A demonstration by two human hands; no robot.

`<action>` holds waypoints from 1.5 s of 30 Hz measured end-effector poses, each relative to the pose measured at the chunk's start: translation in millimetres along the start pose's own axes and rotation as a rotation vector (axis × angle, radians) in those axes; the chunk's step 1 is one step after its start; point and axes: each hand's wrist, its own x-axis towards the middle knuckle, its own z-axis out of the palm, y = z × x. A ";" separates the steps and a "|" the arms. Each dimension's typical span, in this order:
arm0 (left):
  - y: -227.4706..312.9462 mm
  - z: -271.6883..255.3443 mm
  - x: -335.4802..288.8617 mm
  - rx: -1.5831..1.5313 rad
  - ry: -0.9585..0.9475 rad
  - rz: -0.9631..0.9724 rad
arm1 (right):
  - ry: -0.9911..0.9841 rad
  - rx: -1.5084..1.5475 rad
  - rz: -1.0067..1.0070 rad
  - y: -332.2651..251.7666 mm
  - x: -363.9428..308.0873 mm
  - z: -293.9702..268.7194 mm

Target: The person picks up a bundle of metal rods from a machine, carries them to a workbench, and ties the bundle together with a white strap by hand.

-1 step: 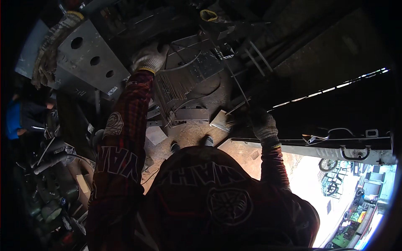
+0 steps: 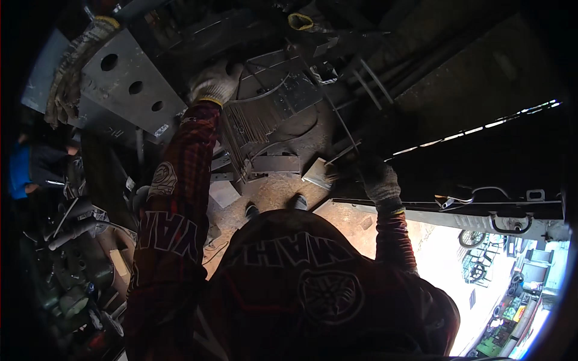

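My left hand (image 2: 214, 84), in a pale knitted glove with a yellow cuff, reaches forward beside a curved metal strip (image 2: 265, 93) and a dark flat plate (image 2: 301, 93). Its thumb shows on the right, but shadow hides the other fingers and anything under them. A bundle of thin metal rods (image 2: 250, 123) lies just below it. My right hand (image 2: 382, 185), gloved too, is closed low on the right, its fingertips lost in shadow. A long thin rod (image 2: 338, 114) slants from the work toward those fingers; whether they hold it is unclear.
A grey plate with round holes (image 2: 132, 78) and a spare glove (image 2: 66, 78) lie at the left. A metal channel (image 2: 275, 164) and small plates rest on the floor near my feet. A person in blue (image 2: 19, 171) is at far left. A dark panel (image 2: 481, 156) stands right.
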 end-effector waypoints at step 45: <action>0.7 5.1 -1.8 -0.018 0.067 0.001 | -0.123 0.744 -0.197 -16.0 109.7 24.1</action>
